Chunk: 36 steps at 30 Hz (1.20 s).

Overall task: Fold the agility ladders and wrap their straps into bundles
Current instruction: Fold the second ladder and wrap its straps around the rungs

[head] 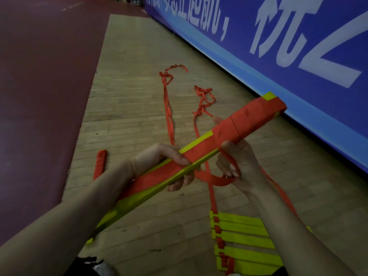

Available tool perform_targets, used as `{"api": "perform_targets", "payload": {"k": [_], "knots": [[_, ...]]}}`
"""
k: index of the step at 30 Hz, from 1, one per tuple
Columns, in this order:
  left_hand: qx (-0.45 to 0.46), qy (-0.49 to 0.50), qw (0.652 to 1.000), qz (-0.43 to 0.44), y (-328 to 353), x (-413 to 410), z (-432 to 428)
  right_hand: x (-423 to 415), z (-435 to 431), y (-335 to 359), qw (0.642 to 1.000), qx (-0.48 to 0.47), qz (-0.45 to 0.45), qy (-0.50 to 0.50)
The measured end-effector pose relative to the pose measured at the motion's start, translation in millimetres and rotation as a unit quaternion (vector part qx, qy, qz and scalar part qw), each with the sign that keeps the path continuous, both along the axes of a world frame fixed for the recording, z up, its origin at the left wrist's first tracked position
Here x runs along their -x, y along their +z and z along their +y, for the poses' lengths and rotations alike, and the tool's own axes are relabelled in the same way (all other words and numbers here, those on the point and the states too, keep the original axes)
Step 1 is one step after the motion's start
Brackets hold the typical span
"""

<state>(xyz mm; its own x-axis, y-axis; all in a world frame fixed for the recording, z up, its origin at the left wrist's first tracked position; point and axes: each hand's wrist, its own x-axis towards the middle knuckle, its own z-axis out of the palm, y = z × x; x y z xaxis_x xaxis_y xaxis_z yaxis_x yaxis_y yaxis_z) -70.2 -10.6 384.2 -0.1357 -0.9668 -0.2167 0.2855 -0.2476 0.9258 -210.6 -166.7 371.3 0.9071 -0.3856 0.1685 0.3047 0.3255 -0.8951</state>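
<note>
A folded stack of yellow ladder rungs [139, 198] runs diagonally from lower left to upper right, its upper half wound in red strap [249, 118]. My left hand [165, 162] grips the stack at its middle, fingers curled under it. Just right of it, under the stack, my right hand [233, 162] pinches a loop of the loose red strap [217, 179]. A second agility ladder [243, 240] with yellow rungs lies folded loosely on the floor at lower right. Its red straps [168, 108] trail away across the wood floor, ending in tangles.
A small red wrapped bundle [100, 162] lies on the floor at left. A blue banner wall [278, 46] with white characters runs along the right. A dark red mat [39, 96] borders the wood floor [129, 96] on the left.
</note>
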Motion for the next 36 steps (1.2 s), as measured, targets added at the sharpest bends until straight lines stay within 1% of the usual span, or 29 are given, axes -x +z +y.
{"api": "perform_targets", "payload": {"k": [2,4,6,8,9,10,11,12,13,14,16,17,18,19,21,22,25,26,27,30,31,32,33,36], "knots": [[-0.017,-0.013,1.000,0.011,-1.5,0.8,-1.4,1.0,0.4,0.7,1.000,-0.018,-0.009,0.020],[-0.032,-0.011,0.999,-0.019,0.2,-2.0,-1.6,0.8,2.4,1.4,1.000,-0.020,-0.012,0.005],[-0.034,0.010,0.995,-0.098,2.9,-5.7,-2.5,-0.6,5.1,2.5,0.999,-0.022,0.005,-0.039],[-0.021,0.073,0.973,-0.219,3.7,-1.6,-5.1,-3.9,5.8,2.6,0.995,-0.033,0.036,-0.087],[-0.016,0.110,0.945,-0.309,1.2,2.7,-6.6,-5.9,6.3,2.7,0.992,-0.039,0.053,-0.107],[-0.006,0.139,0.894,-0.426,-2.2,8.1,-8.2,-8.1,7.3,2.5,0.989,-0.049,0.068,-0.124],[0.013,0.158,0.825,-0.543,-7.7,12.7,-9.7,-10.0,8.3,2.2,0.985,-0.063,0.079,-0.139],[0.032,0.168,0.763,-0.623,-15.1,15.4,-11.4,-12.0,8.9,1.8,0.982,-0.075,0.089,-0.151],[0.042,0.179,0.722,-0.667,-21.6,16.7,-12.3,-13.3,8.9,1.4,0.978,-0.086,0.097,-0.162],[0.049,0.189,0.698,-0.689,-26.0,17.9,-12.4,-14.2,9.1,1.5,0.975,-0.097,0.101,-0.172],[0.090,0.199,0.650,-0.728,-32.8,18.5,-11.9,-14.7,9.0,2.5,0.970,-0.122,0.100,-0.187],[0.107,0.200,0.629,-0.743,-34.3,19.1,-12.0,-15.0,8.2,2.6,0.967,-0.136,0.097,-0.192],[0.120,0.204,0.619,-0.749,-34.4,20.0,-12.3,-14.9,7.8,3.4,0.964,-0.152,0.093,-0.195],[0.127,0.209,0.620,-0.745,-34.1,21.2,-12.9,-14.1,6.8,4.0,0.962,-0.166,0.090,-0.196],[0.131,0.220,0.638,-0.726,-32.5,19.5,-13.8,-11.9,4.8,5.9,0.964,-0.170,0.090,-0.184],[0.126,0.225,0.647,-0.717,-29.9,17.5,-13.4,-10.7,3.5,6.4,0.968,-0.153,0.096,-0.176],[0.104,0.246,0.671,-0.692,-22.5,15.3,-11.9,-7.7,1.5,6.1,0.976,-0.053,0.125,-0.168],[0.090,0.253,0.689,-0.673,-20.0,16.0,-11.9,-7.5,2.0,5.6,0.977,-0.024,0.131,-0.167],[0.075,0.257,0.716,-0.644,-16.9,16.7,-12.2,-7.6,3.2,5.0,0.977,-0.003,0.135,-0.163],[0.050,0.260,0.829,-0.492,-8.4,17.3,-14.6,-9.4,6.5,1.9,0.979,0.006,0.129,-0.157],[0.042,0.262,0.860,-0.437,-6.8,17.4,-13.9,-9.6,6.8,1.2,0.979,0.006,0.128,-0.160],[0.033,0.264,0.881,-0.391,-5.7,17.4,-12.9,-9.2,7.1,1.0,0.978,0.013,0.126,-0.163],[0.025,0.267,0.896,-0.354,-5.3,17.2,-11.8,-8.8,7.2,0.3,0.978,0.025,0.123,-0.165],[0.021,0.275,0.917,-0.288,-2.9,13.1,-8.8,-6.4,10.0,-0.1,0.974,0.060,0.133,-0.176]]}}
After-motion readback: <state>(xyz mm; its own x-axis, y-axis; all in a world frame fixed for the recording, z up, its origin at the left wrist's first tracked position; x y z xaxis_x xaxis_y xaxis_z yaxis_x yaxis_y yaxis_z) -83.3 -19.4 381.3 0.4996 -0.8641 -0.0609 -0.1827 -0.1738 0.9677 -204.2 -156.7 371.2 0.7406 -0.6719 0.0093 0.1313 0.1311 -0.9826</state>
